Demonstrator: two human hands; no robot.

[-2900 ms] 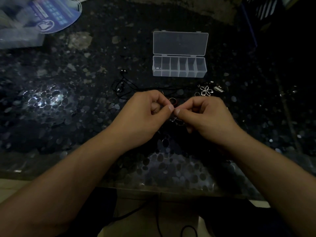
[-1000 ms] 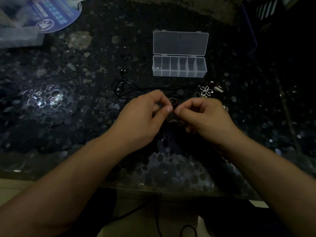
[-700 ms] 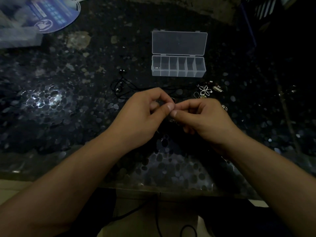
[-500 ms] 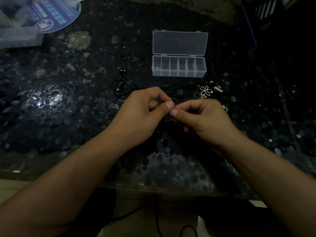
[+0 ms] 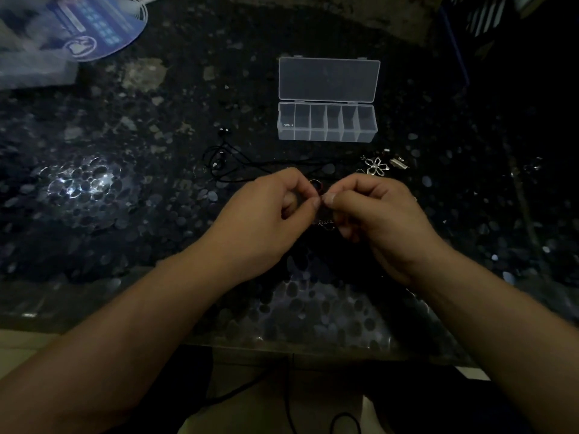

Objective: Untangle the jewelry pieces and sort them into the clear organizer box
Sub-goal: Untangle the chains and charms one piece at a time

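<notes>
Thin chain (image 5: 326,222) pinched btwn left hand (image 5: 266,220) & right hand (image 5: 382,214)

A dark table (image 5: 131,214) with a pebble-patterned top (glossy, catching a bright patch of light at left) carries a round blue printed fan (image 5: 100,26) at its far left corner, beside a blurred pale bag (image 5: 28,57). Black cables (image 5: 288,402) lie on the floor below.
</notes>
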